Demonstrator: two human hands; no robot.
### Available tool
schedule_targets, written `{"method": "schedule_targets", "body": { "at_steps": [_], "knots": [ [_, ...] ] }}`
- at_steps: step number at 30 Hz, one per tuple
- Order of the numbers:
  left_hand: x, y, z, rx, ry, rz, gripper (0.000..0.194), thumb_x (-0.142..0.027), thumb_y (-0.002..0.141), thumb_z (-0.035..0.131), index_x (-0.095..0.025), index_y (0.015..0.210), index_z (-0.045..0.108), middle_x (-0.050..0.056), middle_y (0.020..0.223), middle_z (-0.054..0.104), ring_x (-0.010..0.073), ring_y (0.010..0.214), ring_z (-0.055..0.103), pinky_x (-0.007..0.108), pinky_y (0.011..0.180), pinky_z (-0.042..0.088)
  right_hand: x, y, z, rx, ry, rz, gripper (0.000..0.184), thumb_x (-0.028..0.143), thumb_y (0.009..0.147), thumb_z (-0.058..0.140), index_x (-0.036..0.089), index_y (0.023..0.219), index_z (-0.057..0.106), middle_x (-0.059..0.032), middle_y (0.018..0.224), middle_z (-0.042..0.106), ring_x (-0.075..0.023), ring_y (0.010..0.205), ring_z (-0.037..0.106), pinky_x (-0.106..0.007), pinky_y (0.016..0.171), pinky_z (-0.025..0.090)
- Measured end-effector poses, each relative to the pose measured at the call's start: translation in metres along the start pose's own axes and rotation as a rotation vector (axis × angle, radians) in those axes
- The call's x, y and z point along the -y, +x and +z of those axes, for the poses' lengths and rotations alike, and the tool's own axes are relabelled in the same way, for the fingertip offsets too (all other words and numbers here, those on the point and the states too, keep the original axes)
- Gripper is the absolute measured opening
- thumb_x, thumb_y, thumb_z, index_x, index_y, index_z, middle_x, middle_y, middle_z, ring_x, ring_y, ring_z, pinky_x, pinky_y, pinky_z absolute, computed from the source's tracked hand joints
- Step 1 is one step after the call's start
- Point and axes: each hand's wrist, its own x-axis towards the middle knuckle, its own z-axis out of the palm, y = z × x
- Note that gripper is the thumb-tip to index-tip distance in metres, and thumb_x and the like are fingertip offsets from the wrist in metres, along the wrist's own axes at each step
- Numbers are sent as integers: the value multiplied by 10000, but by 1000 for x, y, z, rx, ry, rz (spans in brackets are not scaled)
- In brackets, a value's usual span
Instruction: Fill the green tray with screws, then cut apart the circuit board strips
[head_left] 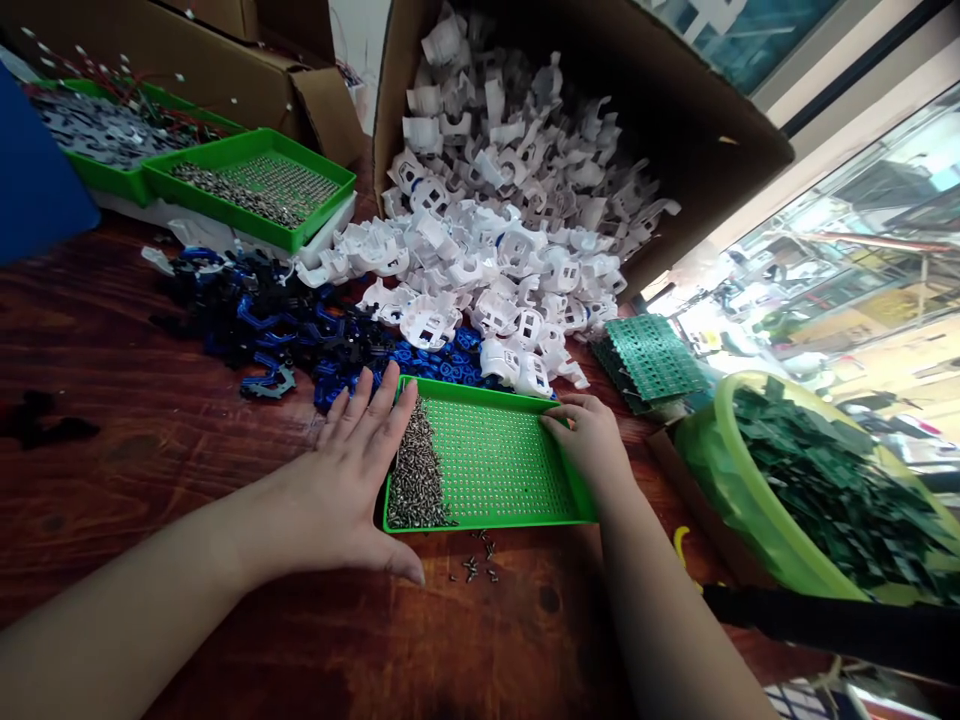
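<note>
A shallow green tray (502, 522) lies on the wooden table, its floor patterned with rows of small holes, many with a screw in them. Loose screws (417, 470) are heaped along its left end. My left hand (345, 480) is spread open against the tray's left side, fingertips at the far corner and thumb near the front corner. At the opposite end my right hand (592, 435) grips the tray's rim, thumb over the inside and fingers on the far edge. A few stray screws (472, 568) lie on the table just in front of the tray.
Behind the tray spread white plastic shells (431, 320), spilling from a big cardboard box (697, 120), with blue and black parts (277, 320) on the left. Another green screw tray (300, 232) stands back left. Stacked green boards (652, 360) and a yellow-green basket (720, 440) stand on the right.
</note>
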Motion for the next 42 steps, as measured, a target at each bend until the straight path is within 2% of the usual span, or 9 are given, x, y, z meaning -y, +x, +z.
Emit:
{"method": "schedule_targets", "body": {
  "at_steps": [6,12,15,19,23,29,39,42],
  "knots": [
    [-1,0,0,10,-16,7,1255,-829,510,461,-203,1376,-198,120,1460,-198,431,1301,-110,549,1039,26,0,-2,4,13,103,61,92,236,730,645,167,762,697,-85,948,556,-243,912,516,-383,854,410],
    [0,0,-1,41,-5,-13,1262,-837,509,445,-188,1373,-206,128,1453,-217,427,1297,-136,555,1035,21,6,-5,-5,95,214,216,167,183,717,596,150,845,699,-84,969,558,-233,928,526,-345,845,431],
    [-1,0,0,31,-5,-12,1268,-839,503,448,-188,1373,-206,129,1455,-212,430,1297,-128,553,1035,23,4,-8,-6,97,207,190,206,155,714,554,165,862,697,-81,980,561,-230,928,532,-340,842,437],
    [0,0,-1,48,5,-22,1268,-840,500,449,-197,1370,-213,126,1455,-211,433,1298,-121,553,1035,34,-2,-11,-2,89,156,70,278,157,722,526,160,954,679,-98,1028,552,-243,950,524,-371,844,444],
    [0,0,-1,45,3,-20,1268,-838,502,453,-195,1370,-211,123,1455,-213,434,1298,-119,553,1036,35,-5,-10,1,84,122,3,257,196,772,495,169,947,681,-97,1063,551,-248,980,516,-394,877,426],
    [1,0,1,31,-8,-12,1261,-837,504,457,-203,1374,-200,116,1459,-205,438,1298,-109,554,1034,40,-2,-6,-1,102,164,14,186,265,779,539,184,856,688,-75,993,579,-238,923,540,-384,867,421],
    [0,0,0,39,-5,-17,1245,-832,518,454,-209,1372,-203,103,1455,-219,430,1300,-110,544,1040,25,2,-9,-10,188,221,130,167,283,718,527,186,786,644,-62,908,589,-220,848,538,-348,776,427],
    [0,0,-1,39,-4,-15,1246,-832,518,454,-207,1370,-207,103,1452,-225,428,1301,-111,539,1041,19,4,-11,-12,170,213,139,168,270,701,518,187,785,636,-61,901,586,-221,838,540,-351,778,430]
  ]
}}
